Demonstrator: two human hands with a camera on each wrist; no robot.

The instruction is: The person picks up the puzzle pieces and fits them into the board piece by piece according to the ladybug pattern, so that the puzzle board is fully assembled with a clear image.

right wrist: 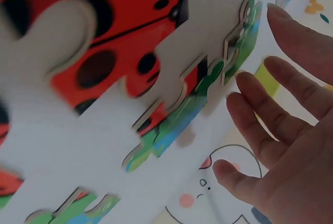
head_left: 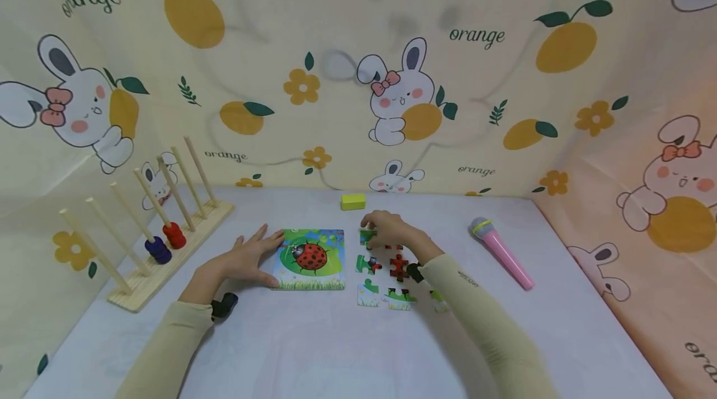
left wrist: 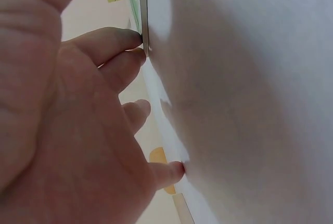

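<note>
My left hand (head_left: 246, 261) rests at the left edge of a square ladybug picture board (head_left: 330, 268), its fingers spread. In the left wrist view the fingertips touch the edge of the board (left wrist: 145, 15). To the right of the board lie loose jigsaw pieces in spaced rows, among them a red ladybug-body piece (head_left: 399, 268). My right hand (head_left: 394, 232) hovers over the back row and hides part of it. In the right wrist view its fingers are extended, with the thumb and fingertips close to a green-edged jigsaw piece (right wrist: 244, 39); nothing shows between them.
A wooden peg rack (head_left: 131, 300) with blue rings (head_left: 159, 251) and red rings (head_left: 175, 235) stands at the left. Behind the pieces sits a yellow block (head_left: 353, 202). A pink toy microphone (head_left: 506, 257) lies at the right. Printed cloth walls (head_left: 336, 25) enclose the table.
</note>
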